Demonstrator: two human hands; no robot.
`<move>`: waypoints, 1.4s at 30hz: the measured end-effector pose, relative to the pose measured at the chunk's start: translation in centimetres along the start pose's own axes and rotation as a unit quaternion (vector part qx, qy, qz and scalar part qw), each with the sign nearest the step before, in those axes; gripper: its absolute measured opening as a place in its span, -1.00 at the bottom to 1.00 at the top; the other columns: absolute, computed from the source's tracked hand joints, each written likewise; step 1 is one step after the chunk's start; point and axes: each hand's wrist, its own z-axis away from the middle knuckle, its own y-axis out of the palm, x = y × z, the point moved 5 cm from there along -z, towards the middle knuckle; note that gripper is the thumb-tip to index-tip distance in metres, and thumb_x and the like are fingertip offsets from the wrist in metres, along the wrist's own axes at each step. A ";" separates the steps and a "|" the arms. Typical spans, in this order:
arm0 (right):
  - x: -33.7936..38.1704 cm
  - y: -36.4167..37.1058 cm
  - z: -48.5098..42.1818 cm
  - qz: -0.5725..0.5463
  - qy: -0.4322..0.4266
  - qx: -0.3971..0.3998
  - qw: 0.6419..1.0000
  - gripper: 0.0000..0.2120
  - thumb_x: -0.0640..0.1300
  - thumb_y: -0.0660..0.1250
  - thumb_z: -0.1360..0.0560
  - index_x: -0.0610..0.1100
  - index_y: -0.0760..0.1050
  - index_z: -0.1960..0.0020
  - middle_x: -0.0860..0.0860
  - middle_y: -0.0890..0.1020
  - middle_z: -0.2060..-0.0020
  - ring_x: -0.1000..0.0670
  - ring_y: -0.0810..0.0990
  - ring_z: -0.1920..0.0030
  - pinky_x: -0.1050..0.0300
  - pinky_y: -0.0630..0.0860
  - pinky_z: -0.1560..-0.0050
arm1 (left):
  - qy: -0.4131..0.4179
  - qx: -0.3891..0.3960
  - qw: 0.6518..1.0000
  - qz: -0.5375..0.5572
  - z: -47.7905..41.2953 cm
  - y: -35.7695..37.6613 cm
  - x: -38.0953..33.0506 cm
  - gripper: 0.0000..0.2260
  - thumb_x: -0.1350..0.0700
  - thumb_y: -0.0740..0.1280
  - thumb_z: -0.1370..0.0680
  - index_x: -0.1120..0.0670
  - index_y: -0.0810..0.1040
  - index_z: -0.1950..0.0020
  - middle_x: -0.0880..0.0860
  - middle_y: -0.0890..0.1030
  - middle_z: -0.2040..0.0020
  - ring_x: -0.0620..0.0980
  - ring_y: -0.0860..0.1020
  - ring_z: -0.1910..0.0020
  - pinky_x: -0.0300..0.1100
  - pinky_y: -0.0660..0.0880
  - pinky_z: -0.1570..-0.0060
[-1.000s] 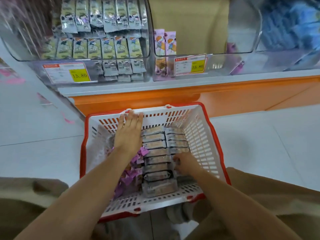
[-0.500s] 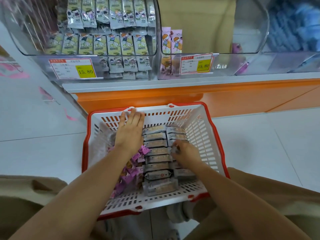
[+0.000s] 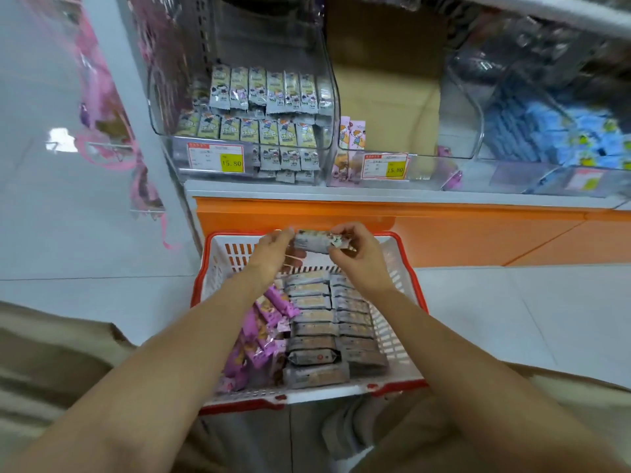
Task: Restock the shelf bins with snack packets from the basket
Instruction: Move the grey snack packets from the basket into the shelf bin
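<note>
Blur hides print on the grey packet (image 3: 314, 241) pinched between left hand (image 3: 273, 253) and right hand (image 3: 355, 258).

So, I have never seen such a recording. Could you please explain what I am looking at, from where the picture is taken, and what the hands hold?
There is no machine here: a person works with two bare hands. The camera sits on the person's head and looks forward and down, so both forearms come in from the bottom edge.

A red and white basket sits low in front of a shelf. In it lie rows of grey packets and, to their left, a heap of purple packets.

Above the basket, the left hand and the right hand each pinch one end of the held packet, which is grey.

On the shelf stand clear bins. The left bin holds rows of pale packets, the middle bin only a few purple ones, and the right bin blue ones.
</note>
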 end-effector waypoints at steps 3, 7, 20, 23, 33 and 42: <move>2.0 1.3 0.4 0.027 -0.029 0.041 0.998 -0.75 -0.28 0.38 -0.40 -0.03 0.41 0.04 0.06 0.51 0.10 0.12 0.48 0.13 0.26 0.41 0.16 | 0.066 -0.057 0.996 0.028 1.3 -1.4 -1.8 -0.73 0.13 0.25 -0.64 0.23 0.48 -0.30 0.10 0.63 0.17 0.00 0.57 0.32 -0.16 0.46 0.25; 4.5 2.6 0.5 0.078 -0.070 0.071 0.992 -0.73 -0.28 0.43 -0.43 0.01 0.42 0.04 0.01 0.54 0.05 -0.01 0.53 0.07 0.16 0.49 0.07 | 0.111 -0.098 0.988 0.041 2.8 -3.6 -3.7 -0.75 0.20 0.25 -0.62 0.21 0.47 -0.28 0.15 0.61 0.09 -0.03 0.55 0.30 -0.14 0.45 0.25; 15.1 6.5 -3.4 0.116 -0.180 0.004 0.977 -0.80 -0.31 0.41 -0.46 -0.12 0.47 -0.01 0.07 0.52 0.10 0.21 0.44 0.19 0.39 0.41 0.19 | 0.366 -0.354 0.811 -0.288 7.8 -11.8 -11.0 -0.58 0.25 0.30 -0.51 0.08 0.41 -0.37 0.08 0.47 -0.26 0.04 0.40 -0.27 -0.04 0.38 -0.25; 16.8 7.6 -5.9 0.125 -0.162 -0.024 0.979 -0.79 -0.25 0.41 -0.48 -0.06 0.46 -0.04 0.15 0.51 0.11 0.21 0.47 0.16 0.35 0.44 0.26 | 0.380 -0.328 0.753 -0.425 7.1 -13.2 -10.5 -0.46 0.20 0.30 -0.51 0.07 0.31 -0.49 0.10 0.33 -0.47 0.10 0.19 -0.51 0.11 0.20 -0.46; 18.6 13.2 -16.0 0.200 -0.156 -0.061 0.965 -0.76 -0.14 0.40 -0.48 -0.04 0.50 -0.13 0.07 0.49 0.15 0.09 0.45 0.21 0.29 0.41 0.22 | 0.407 -0.334 0.680 -0.510 3.3 -14.4 -9.3 -0.28 0.29 0.36 -0.44 0.05 0.19 -0.56 0.13 0.28 -0.53 0.12 0.15 -0.55 0.06 0.03 -0.49; 17.5 17.3 -22.4 0.295 -0.159 -0.066 0.940 -0.75 -0.07 0.44 -0.46 -0.11 0.57 -0.10 -0.11 0.63 0.14 -0.01 0.53 0.18 0.05 0.50 0.15 | 0.498 -0.404 0.623 -0.449 1.4 -13.9 -8.7 -0.48 0.25 0.12 -0.49 0.09 0.23 -0.46 0.12 0.27 -0.41 0.13 0.23 -0.45 0.08 0.25 -0.39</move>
